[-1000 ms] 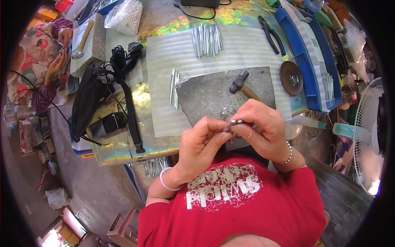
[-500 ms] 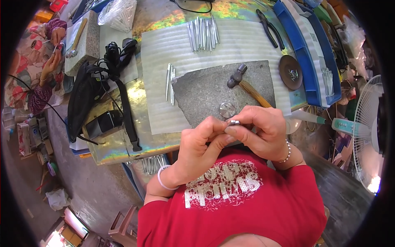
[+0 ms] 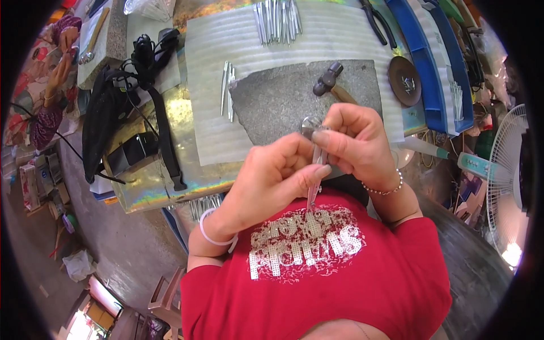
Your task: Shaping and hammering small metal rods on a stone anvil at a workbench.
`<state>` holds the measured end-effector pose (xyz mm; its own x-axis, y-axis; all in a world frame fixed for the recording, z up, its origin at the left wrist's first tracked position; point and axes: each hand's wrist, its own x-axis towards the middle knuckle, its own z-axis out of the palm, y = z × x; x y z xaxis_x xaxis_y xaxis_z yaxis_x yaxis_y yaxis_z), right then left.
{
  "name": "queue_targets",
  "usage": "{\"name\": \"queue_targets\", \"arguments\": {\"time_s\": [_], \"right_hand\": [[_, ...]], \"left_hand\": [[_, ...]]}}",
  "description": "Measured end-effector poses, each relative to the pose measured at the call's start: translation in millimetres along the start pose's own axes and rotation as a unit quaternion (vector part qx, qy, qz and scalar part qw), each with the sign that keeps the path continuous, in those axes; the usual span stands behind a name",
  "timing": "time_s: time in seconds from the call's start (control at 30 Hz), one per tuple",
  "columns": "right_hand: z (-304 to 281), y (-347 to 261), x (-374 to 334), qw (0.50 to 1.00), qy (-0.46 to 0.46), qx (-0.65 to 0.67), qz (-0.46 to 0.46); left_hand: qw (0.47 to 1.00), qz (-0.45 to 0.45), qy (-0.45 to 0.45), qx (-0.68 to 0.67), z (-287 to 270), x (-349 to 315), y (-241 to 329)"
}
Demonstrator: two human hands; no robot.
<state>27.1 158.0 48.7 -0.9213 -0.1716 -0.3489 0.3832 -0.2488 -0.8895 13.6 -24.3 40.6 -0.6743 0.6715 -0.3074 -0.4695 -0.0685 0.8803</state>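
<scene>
My left hand [image 3: 272, 178] and my right hand [image 3: 360, 141] meet over the near edge of the stone slab. Both are closed on a slim, shiny silver metal piece [image 3: 312, 195], its narrow end pointing down toward my red shirt. My left thumb and fingers pinch its middle, while my right thumb and forefinger grip the upper end, which they partly hide. Just beyond my fingertips is a small round silver disc [image 3: 310, 123] at the slab. A ball-peen hammer [image 3: 327, 79] lies on the grey slab [image 3: 272, 93], its wooden handle partly behind my right hand.
Several slim silver rods [image 3: 277, 22] lie on white foam sheet, with others [image 3: 227, 90] left of the slab. At right are a brown dish [image 3: 403, 85] of small metal bits, pliers [image 3: 378, 22], a blue tray [image 3: 422, 62] and a fan [image 3: 504, 175]. A black strapped bag [image 3: 107, 119] lies left; another person's hands [image 3: 59, 71] work beyond.
The metal piece has swung from pointing end-on at my fingertips to hanging lengthwise toward me. My right hand has moved up and nearer the disc. The whole view has shifted slightly.
</scene>
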Motion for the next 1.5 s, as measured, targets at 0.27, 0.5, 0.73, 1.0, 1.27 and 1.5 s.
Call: {"name": "queue_targets", "arguments": {"time_s": [0.27, 0.5, 0.73, 1.0, 1.27, 1.5], "right_hand": [[-3, 9, 7, 0.988, 0.038, 0.130, 0.074], [-2, 14, -2, 0.993, 0.076, 0.090, 0.018], [-1, 23, -16, 0.986, 0.099, 0.133, 0.004], [-2, 32, -37, 0.974, 0.135, 0.174, -0.045], [-7, 37, -48, 0.969, 0.157, 0.182, -0.058], [-3, 37, -53, 0.963, 0.182, 0.183, -0.082]], "left_hand": [[0.994, -0.090, -0.045, -0.037, -11, 20, 9], [0.994, -0.093, -0.051, 0.015, -6, 22, 19], [0.988, -0.115, -0.095, 0.051, -1, 26, 27], [0.975, -0.163, -0.147, 0.007, 11, 29, 25], [0.967, -0.184, -0.172, 0.038, 20, 35, 21], [0.962, -0.183, -0.193, 0.063, 23, 39, 27]]}}
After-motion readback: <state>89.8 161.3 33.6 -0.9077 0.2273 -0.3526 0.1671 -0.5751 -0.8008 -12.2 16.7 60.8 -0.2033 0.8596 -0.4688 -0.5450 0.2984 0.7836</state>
